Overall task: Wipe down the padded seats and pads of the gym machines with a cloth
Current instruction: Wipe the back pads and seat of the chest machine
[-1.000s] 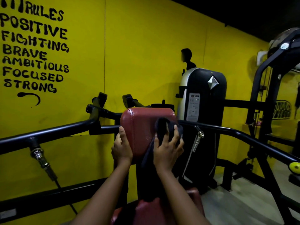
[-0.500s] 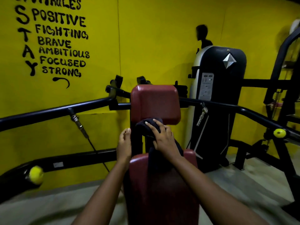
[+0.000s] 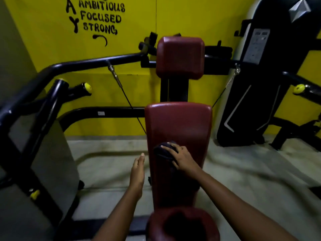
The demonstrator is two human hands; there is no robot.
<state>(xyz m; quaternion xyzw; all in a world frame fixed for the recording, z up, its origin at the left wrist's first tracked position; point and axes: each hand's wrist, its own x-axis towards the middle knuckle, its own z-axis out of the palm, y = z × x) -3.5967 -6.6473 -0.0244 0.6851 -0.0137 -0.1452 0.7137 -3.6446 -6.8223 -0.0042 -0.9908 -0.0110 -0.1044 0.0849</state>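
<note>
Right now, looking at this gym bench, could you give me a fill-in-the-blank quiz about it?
The right hand holds a dark ____ against the long back pad. The left hand, beside that pad, holds ____. The wall behind is painted ____.
Missing words: cloth, nothing, yellow.

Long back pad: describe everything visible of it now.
The long back pad is dark red, glossy, vinyl-looking padding with rounded corners, mounted on a black post below the smaller head pad and above the seat. Glare runs along its top edge. The right hand holds a bunched dark cloth against its middle; the open left hand is beside its left edge, apparently not touching.
</note>
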